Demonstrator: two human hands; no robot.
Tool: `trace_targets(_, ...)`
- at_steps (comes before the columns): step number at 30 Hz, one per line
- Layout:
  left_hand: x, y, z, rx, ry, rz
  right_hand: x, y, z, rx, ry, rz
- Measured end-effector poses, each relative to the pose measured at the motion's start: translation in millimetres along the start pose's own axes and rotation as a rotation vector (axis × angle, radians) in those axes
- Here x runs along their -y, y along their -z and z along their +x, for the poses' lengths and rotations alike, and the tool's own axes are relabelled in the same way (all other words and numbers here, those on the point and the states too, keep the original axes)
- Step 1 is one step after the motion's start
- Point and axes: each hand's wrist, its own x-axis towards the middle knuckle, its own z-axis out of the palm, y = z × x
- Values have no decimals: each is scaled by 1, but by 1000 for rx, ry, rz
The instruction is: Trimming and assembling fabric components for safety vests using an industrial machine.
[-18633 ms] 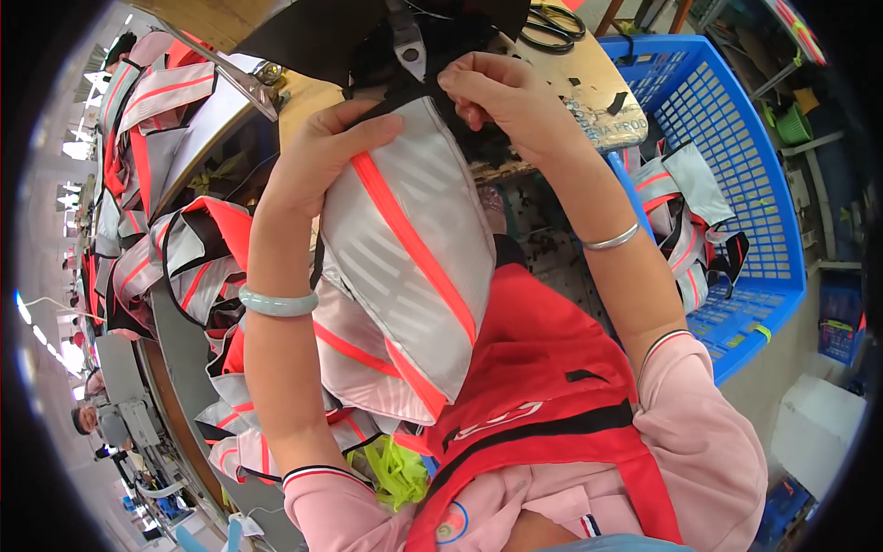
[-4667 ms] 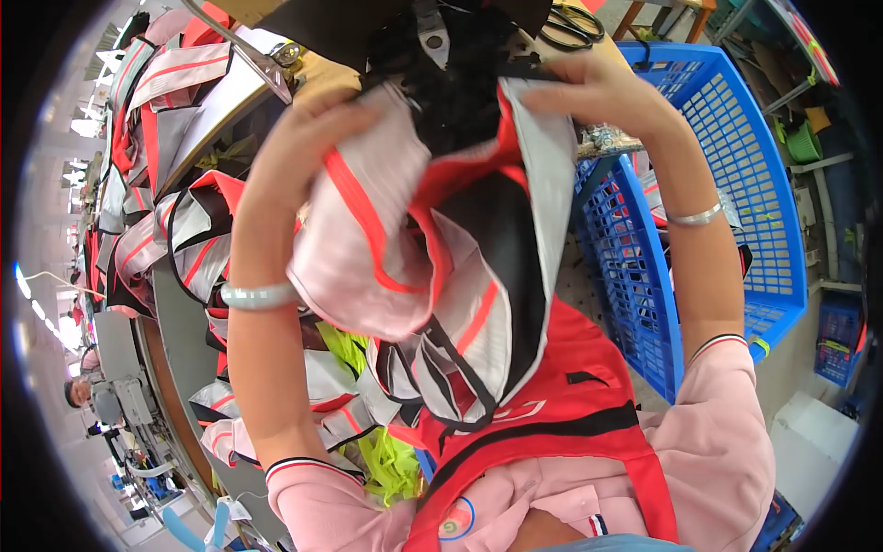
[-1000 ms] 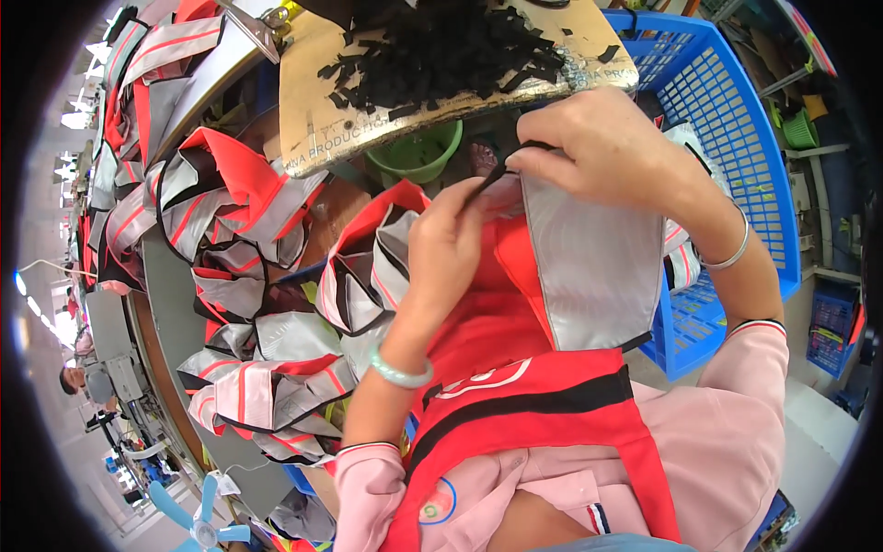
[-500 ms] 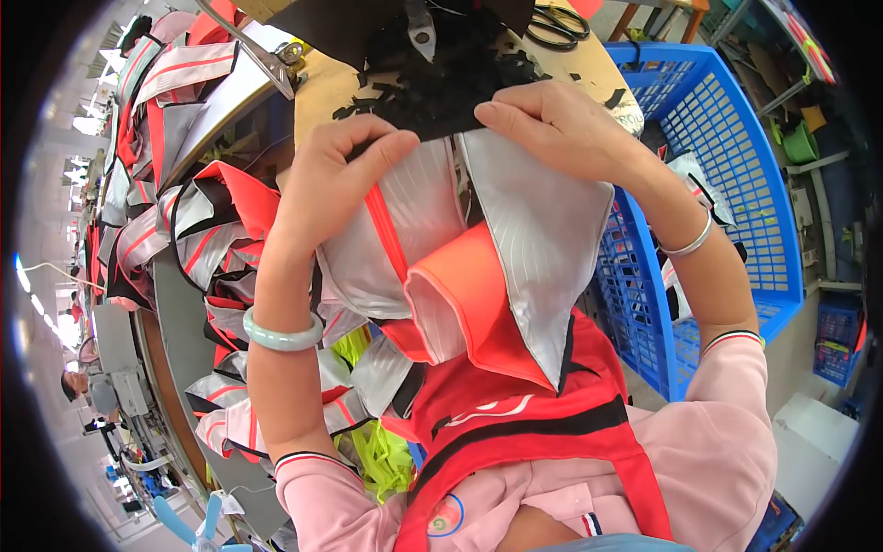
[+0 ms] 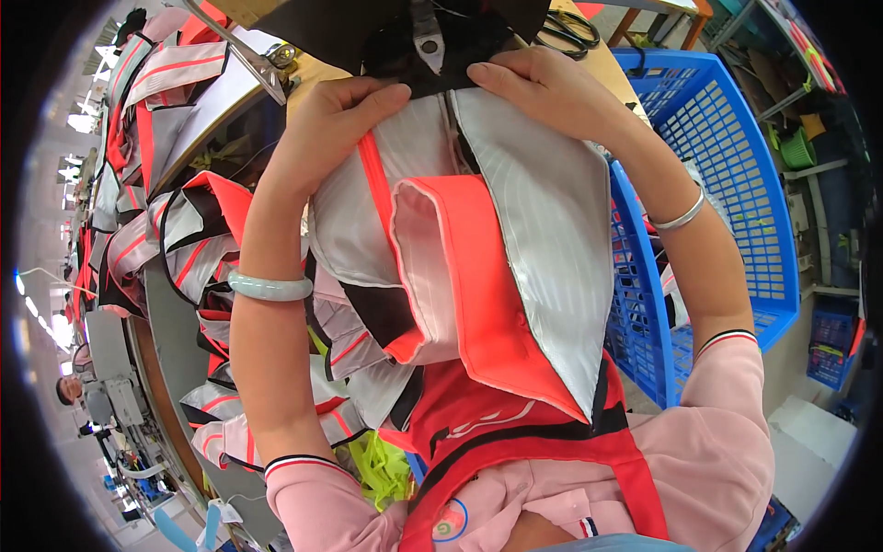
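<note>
My left hand (image 5: pixel 338 124) and my right hand (image 5: pixel 543 92) pinch the black top edge of a sewn fabric piece (image 5: pixel 561 239), thumbs on top. The piece has silver-grey panels, a red stripe and a red band folded into a loop, and it drapes down over my red apron (image 5: pixel 478 414). Just beyond my fingers stands a dark machine (image 5: pixel 317 32) with a pointed metal part (image 5: pixel 429 41) at its middle. The fabric's black edge reaches close to that part; whether they touch I cannot tell.
Black-handled scissors (image 5: pixel 568 35) lie on the wooden table at the back right. A large blue plastic basket (image 5: pixel 736 166) with fabric pieces stands at my right. Similar grey-and-red pieces (image 5: pixel 198 248) are heaped at my left, above a bright yellow-green cloth (image 5: pixel 382 469).
Both hands have moved away from me toward the machine, carrying the fabric's black edge with them. The draped piece has spread longer, and black scraps on the table are now mostly hidden.
</note>
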Motion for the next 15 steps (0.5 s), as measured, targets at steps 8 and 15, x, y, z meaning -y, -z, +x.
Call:
trace_targets(8,-4,3,6,-25,-18,28,-1,8,9,-64,48,-31)
trace_targets(15,2,15,-12,-15,26,93,-23,34,-19,-59,166,-5)
